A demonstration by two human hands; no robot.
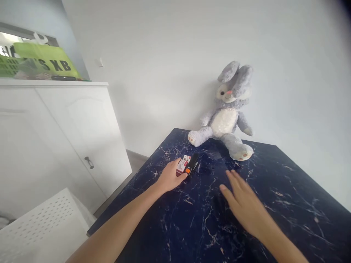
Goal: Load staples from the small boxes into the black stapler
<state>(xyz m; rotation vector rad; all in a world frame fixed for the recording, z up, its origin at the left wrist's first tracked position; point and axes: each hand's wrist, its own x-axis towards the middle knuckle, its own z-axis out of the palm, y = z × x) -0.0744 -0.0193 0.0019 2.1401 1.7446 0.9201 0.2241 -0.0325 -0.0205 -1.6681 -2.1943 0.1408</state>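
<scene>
My left hand is closed around a small group of items on the dark blue marbled table. Its fingers lie along the far side of the small red-and-white boxes, and the thumb is on the near side. Right beside the boxes, by the thumb tip, is a black object with an orange part, which looks like a stapler. My hand partly hides the boxes. My right hand hovers over the table to the right, fingers stretched out, nothing in it, slightly blurred.
A grey plush rabbit sits at the table's back edge against the white wall. To the left stands a white cabinet with a lime-green bag on top. A white perforated surface is at the lower left.
</scene>
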